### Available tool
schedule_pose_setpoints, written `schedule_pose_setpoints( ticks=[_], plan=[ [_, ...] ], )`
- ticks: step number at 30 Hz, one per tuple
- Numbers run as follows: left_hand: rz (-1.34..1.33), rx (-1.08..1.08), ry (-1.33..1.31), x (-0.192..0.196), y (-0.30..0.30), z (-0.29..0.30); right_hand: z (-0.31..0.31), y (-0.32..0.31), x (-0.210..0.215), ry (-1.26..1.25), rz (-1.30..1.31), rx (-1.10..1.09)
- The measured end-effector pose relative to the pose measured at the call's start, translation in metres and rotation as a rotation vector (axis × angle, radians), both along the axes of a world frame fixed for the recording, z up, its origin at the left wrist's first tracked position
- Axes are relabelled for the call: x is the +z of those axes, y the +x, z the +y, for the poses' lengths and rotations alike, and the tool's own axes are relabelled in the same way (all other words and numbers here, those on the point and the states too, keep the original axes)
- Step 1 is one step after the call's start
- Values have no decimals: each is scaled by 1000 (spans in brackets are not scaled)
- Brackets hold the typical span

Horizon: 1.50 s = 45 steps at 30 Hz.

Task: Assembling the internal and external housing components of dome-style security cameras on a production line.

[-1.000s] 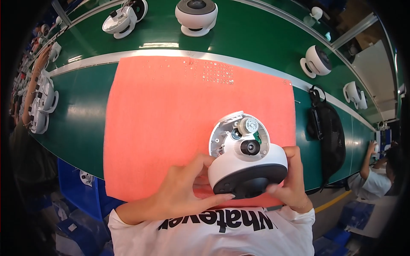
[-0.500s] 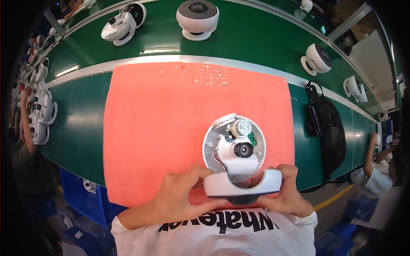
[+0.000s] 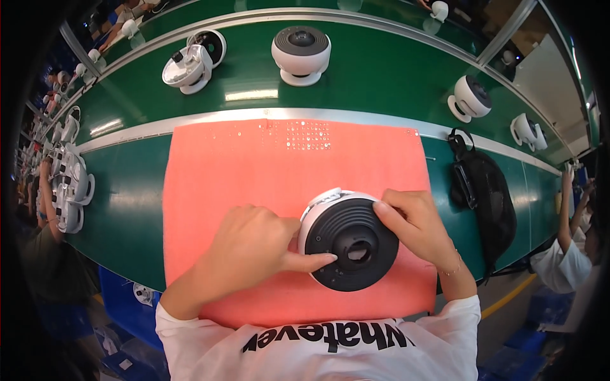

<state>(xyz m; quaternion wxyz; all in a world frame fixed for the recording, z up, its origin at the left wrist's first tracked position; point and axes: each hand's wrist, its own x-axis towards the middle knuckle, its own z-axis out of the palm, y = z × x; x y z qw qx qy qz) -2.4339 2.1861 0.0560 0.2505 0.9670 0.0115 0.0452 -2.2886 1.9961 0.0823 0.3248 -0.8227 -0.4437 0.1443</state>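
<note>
A round white camera housing (image 3: 309, 216) stands on the salmon-pink foam mat in front of me. A black ringed cover (image 3: 343, 229) with a round opening in its middle lies over its top. My left hand (image 3: 257, 244) grips the left side of the cover, the fingers curled against the housing and the thumb lying across the black face. On the upper right, my right hand (image 3: 416, 222) pinches the rim, its thumb on the black face. A strip of the housing shows at the upper left edge. The inner parts are hidden beneath the cover.
Small screws (image 3: 308, 135) sit in rows at the mat's (image 3: 216, 178) far edge. Beyond it, an assembled camera (image 3: 300, 54) and an opened one (image 3: 187, 66) stand on the green belt. A black mesh bag (image 3: 489, 197) lies right. Several white housings (image 3: 71, 190) are stacked left.
The cover has tipped over from its upright hold near my chest and now lies on the housing, black face up. Both hands have moved away from my body with it.
</note>
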Motion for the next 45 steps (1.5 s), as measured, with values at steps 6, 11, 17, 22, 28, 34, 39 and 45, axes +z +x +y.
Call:
schedule_pose_setpoints(
  ticks=[6,11,17,22,28,34,39,45],
  plan=[
    [148,-38,-78,-6,8,11,10,18,-16,-87,-137,144],
    [195,-56,-85,-10,8,24,20,21,-21,-135,-183,190],
    [143,-65,-101,-18,0,37,34,-15,-10,196,-610,271],
    [153,-59,-101,-17,-9,43,37,-39,2,25,-414,481],
    [118,-89,-83,-31,-15,56,55,-42,-2,-15,-279,796],
    [29,-69,-168,-33,-21,66,60,-50,-20,104,-403,486],
    [59,-40,-77,-34,-30,76,71,-55,-8,-9,-258,617],
    [349,-35,-325,-51,-28,81,72,-48,-53,49,504,72]
  ],
)
